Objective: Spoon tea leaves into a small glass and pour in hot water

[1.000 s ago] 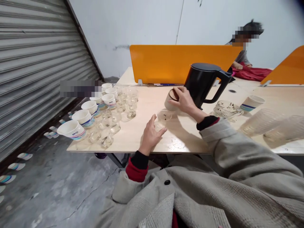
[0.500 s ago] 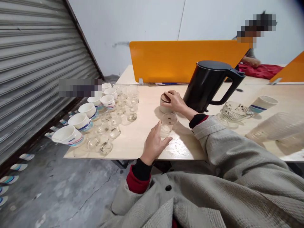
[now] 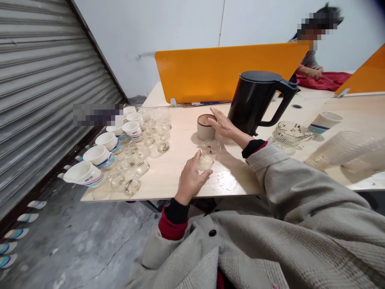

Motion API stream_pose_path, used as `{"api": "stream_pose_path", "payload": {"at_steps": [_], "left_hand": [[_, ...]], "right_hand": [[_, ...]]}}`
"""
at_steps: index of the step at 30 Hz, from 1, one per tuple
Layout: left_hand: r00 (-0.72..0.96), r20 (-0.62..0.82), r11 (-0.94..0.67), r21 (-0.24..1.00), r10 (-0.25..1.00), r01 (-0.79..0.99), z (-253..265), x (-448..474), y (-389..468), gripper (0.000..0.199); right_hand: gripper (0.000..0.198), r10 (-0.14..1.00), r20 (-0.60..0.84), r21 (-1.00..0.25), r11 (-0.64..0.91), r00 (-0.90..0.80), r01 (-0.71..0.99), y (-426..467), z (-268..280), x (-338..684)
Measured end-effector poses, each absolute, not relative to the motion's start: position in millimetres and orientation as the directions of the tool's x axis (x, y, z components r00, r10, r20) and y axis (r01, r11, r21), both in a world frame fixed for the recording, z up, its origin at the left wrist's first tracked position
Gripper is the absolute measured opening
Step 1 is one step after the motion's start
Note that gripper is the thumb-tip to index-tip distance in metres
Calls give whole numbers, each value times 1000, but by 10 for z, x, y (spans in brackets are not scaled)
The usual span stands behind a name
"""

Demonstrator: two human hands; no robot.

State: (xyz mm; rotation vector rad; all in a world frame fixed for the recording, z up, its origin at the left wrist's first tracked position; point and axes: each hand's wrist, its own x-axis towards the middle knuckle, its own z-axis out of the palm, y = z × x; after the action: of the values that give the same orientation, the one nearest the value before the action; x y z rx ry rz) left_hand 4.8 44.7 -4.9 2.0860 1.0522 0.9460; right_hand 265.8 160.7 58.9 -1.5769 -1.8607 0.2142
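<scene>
Uncurling at the ceramic cup [image 3: 205, 132], the right hand [image 3: 225, 125] now matches the left hand [image 3: 191, 178], grip apart.

left hand [image 3: 192, 178] loosely cupped, kinda close in, right hand [image 3: 224, 123] stretched further out, flattish, right arm [image 3: 288, 176] angled inward

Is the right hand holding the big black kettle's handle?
No, the right hand is at the rim of the beige cup, and no hand grips the black kettle's handle.
</scene>
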Motion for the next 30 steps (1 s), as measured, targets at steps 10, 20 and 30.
{"api": "stream_pose_path", "payload": {"at_steps": [10,20,30], "left_hand": [[418,337,-510,747,843,427,-32,21,414,75],[403,358,-520,737,842,431,-76,14,436,73],[392,355,-509,751,849,421,-59,20,414,72]], "right_hand": [[48,975,160,-226,191,-158,955,786,319,2943],[34,975,196,-263,153,-103,953,682,257,2848],[26,868,489,-673,309,90,671,516,688,2683]]}}
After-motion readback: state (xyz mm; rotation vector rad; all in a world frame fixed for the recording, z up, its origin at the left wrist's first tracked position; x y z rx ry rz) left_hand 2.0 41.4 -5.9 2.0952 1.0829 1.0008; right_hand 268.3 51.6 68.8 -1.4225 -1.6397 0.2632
